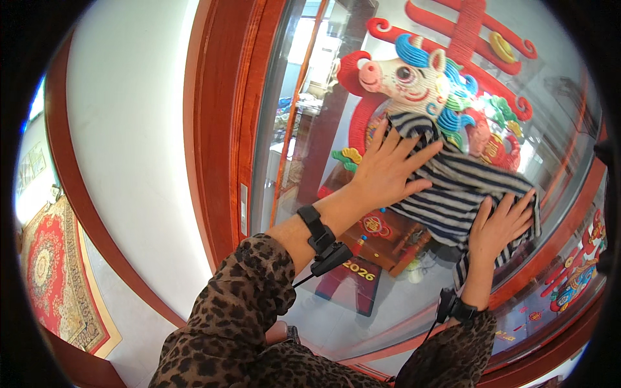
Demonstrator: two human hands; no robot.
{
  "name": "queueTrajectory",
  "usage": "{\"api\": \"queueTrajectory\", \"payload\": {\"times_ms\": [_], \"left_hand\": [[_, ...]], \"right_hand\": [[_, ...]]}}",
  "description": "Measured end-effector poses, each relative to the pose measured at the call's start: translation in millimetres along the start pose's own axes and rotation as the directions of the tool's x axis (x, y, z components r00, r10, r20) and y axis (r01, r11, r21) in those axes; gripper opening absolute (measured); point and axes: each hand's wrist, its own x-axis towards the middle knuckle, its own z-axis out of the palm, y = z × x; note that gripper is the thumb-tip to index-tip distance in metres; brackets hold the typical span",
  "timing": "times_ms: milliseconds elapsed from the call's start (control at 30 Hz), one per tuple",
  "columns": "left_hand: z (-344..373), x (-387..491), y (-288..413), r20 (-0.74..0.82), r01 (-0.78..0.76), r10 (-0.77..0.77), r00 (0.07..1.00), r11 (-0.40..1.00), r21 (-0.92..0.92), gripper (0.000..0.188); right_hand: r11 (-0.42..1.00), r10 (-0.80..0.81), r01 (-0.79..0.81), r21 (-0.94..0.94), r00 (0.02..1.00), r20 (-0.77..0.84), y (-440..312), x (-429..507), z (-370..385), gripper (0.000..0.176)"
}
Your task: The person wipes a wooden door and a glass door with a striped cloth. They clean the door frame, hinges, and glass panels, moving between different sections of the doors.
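Note:
A black-and-grey striped cloth [451, 189] lies spread against a glass door pane [310, 286], over the lower part of a colourful horse decoration [412, 82]. My left hand [393, 167] presses flat on the cloth's upper left part, fingers apart, with the thumb and palm partly over the glass. Lower right, my right hand [502, 225] rests with spread fingers on the cloth's right end. Part of the cloth hangs below that hand. Neither hand is closed around the fabric. Black straps with small devices sit on both wrists.
A reddish wooden door frame [220, 121] with a metal latch plate [244, 208] runs along the left of the glass. Beyond a white wall [128, 121], a red patterned rug [53, 271] lies at far left. Another decorated glass panel [538, 310] stands at lower right.

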Motion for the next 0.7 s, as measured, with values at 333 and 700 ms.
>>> {"api": "queueTrajectory", "payload": {"times_ms": [333,700], "left_hand": [[-3,12,-83,-0.108,0.183,-0.166,0.98,0.968,0.174,0.078],[-13,-151,-97,-0.083,0.521,-0.516,0.853,0.83,0.2,0.076]], "right_hand": [[0.962,-0.25,0.26,0.083,0.961,-0.118,-91,112,43,0.056],[0.66,-0.671,0.574,0.484,0.741,0.036,-215,67,48,0.063]]}}
